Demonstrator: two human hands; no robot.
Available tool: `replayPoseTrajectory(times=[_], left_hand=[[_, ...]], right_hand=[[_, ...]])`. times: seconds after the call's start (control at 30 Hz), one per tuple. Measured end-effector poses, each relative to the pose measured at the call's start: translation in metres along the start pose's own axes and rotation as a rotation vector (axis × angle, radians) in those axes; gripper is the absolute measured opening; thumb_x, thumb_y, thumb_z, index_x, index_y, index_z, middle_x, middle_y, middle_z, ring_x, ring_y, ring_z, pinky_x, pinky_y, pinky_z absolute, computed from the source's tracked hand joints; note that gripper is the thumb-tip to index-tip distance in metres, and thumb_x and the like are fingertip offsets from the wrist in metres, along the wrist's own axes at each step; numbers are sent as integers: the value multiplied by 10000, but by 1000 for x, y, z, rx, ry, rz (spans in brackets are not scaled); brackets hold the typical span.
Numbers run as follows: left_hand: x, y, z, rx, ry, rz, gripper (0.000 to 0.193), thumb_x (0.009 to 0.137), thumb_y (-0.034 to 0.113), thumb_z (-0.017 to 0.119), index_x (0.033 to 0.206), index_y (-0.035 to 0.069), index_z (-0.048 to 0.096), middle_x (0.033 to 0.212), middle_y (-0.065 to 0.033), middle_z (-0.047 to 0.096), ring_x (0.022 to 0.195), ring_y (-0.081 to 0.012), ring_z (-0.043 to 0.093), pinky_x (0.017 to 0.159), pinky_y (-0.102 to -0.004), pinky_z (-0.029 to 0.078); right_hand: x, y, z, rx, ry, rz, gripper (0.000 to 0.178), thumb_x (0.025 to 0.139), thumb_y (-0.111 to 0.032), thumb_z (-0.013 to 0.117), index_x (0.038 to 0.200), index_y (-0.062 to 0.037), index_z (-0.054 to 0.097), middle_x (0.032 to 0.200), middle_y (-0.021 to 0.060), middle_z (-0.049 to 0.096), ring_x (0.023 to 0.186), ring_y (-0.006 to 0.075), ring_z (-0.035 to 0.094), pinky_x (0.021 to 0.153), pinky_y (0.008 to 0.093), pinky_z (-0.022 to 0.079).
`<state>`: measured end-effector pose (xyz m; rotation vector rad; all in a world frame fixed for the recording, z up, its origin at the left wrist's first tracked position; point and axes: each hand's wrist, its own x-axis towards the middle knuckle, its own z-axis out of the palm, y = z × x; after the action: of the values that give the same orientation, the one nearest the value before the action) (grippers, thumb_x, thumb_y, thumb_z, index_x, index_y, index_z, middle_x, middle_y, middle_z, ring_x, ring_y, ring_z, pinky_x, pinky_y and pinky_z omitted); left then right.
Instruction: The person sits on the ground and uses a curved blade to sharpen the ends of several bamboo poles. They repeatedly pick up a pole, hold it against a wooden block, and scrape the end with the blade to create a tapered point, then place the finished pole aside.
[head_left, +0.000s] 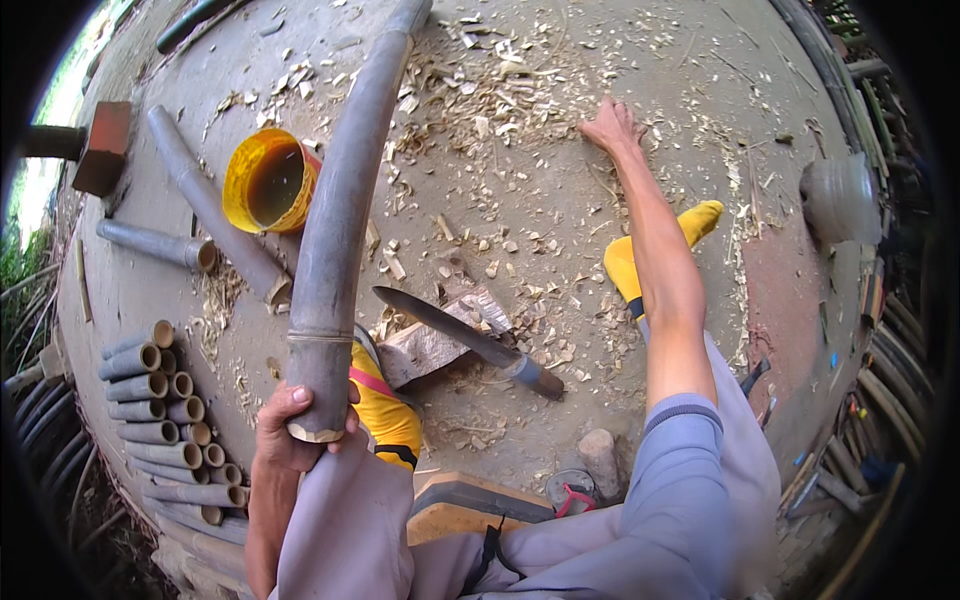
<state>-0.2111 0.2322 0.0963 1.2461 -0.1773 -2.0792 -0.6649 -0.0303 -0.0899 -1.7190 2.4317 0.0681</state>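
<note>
A long grey bamboo pole (345,180) rises away from me, its near cut end resting by my left thigh. My left hand (290,425) is wrapped round that lower end, below a node ring. Stretched far forward, my right hand (612,126) is down by the wood shavings (510,90) on the floor, its fingers curled; what they hold, if anything, is hidden. A machete (450,325) with a dark blade lies across a split wood block (440,345) between my feet, and neither hand touches it.
Left of the pole stands a yellow bucket (238,180) with murky liquid. Two bamboo lengths (215,200) (150,243) lie beside it. Short cut tubes (150,410) are stacked at lower left. A stone (598,460) sits near my seat; a clear plastic container (840,200) is at far right.
</note>
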Motion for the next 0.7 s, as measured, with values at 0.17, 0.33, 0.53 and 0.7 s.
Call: replayPoseTrajectory(times=[0.17, 0.33, 0.53, 0.7], left_hand=[[1, -4, 1, 37, 1, -6, 577, 724, 279, 638, 1110, -102, 441, 860, -224, 600, 642, -280, 637, 365, -282, 479], [7, -13, 7, 36, -23, 14, 583, 747, 302, 640, 1110, -108, 443, 913, -235, 593, 660, -266, 638, 362, -254, 445], [8, -27, 2, -76, -40, -23, 548, 761, 290, 631, 1123, -79, 452, 904, -219, 599, 692, -267, 637, 380, -265, 448], [22, -38, 9, -139, -154, -77, 550, 770, 287, 625, 1189, -3, 419, 923, -201, 598, 706, -278, 630, 397, -265, 456]], right_hand=[[-11, 6, 14, 104, 2, -89, 294, 830, -188, 494, 1061, -13, 537, 979, 222, 627, 923, 354, 617, 818, 558, 435], [-47, 9, -82, 701, 147, -80, 190, 905, -156, 474, 945, 25, 517, 692, 121, 612, 566, 176, 629, 433, 305, 491], [-157, -13, -169, 516, -722, -293, 125, 859, -119, 525, 842, 4, 536, 611, 63, 585, 501, 126, 588, 408, 271, 450], [-50, -24, -254, 506, -201, -630, 271, 867, -287, 554, 806, -24, 582, 607, 70, 588, 563, 143, 597, 531, 281, 487]])
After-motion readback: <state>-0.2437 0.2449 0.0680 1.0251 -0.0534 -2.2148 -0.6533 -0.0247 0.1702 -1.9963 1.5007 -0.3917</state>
